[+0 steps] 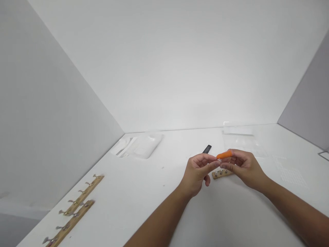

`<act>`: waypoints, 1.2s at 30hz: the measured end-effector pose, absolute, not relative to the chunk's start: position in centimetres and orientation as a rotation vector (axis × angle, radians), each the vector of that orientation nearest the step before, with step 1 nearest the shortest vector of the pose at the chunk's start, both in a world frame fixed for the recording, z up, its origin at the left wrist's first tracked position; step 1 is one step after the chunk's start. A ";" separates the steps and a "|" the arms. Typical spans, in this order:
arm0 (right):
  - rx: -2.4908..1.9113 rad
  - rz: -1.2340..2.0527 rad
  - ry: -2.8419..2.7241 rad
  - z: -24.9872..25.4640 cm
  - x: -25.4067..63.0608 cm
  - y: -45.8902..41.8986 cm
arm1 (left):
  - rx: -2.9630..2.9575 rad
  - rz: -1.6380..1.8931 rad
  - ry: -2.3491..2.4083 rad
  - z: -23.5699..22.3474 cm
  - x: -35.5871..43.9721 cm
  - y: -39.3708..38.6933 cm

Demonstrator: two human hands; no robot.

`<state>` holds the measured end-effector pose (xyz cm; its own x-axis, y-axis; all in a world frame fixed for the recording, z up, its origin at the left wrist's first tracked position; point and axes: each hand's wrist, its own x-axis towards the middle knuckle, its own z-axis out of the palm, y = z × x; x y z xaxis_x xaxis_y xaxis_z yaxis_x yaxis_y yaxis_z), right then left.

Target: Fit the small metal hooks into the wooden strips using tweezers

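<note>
My two hands meet above the white table, a little right of centre. My right hand (243, 166) wears an orange finger cot (224, 155) on its forefinger, and its fingers are curled. My left hand (199, 169) is closed, its fingertips pinching at the tip of that cot. Just under the hands lies a short wooden strip with metal pegs (221, 174). A dark flat tool (207, 149) lies on the table behind the hands, partly hidden by my left hand.
Two long wooden strips with metal hooks (77, 206) lie near the left front edge. A clear plastic bag (144, 144) sits at the back left, a clear plastic sheet (240, 135) at the back right. White walls enclose the table.
</note>
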<state>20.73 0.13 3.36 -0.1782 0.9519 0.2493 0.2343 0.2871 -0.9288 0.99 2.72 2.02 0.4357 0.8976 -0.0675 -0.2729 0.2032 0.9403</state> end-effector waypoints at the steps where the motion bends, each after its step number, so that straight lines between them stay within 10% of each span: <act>1: -1.104 0.998 -1.616 3.4 20.8 0.1 | 1.047 0.923 0.732 2.0 1.0 2.7; 36: -1.053 0.566 -1.889 3.5 21.1 0.4 | 1.208 0.903 0.766 1.9 0.8 2.7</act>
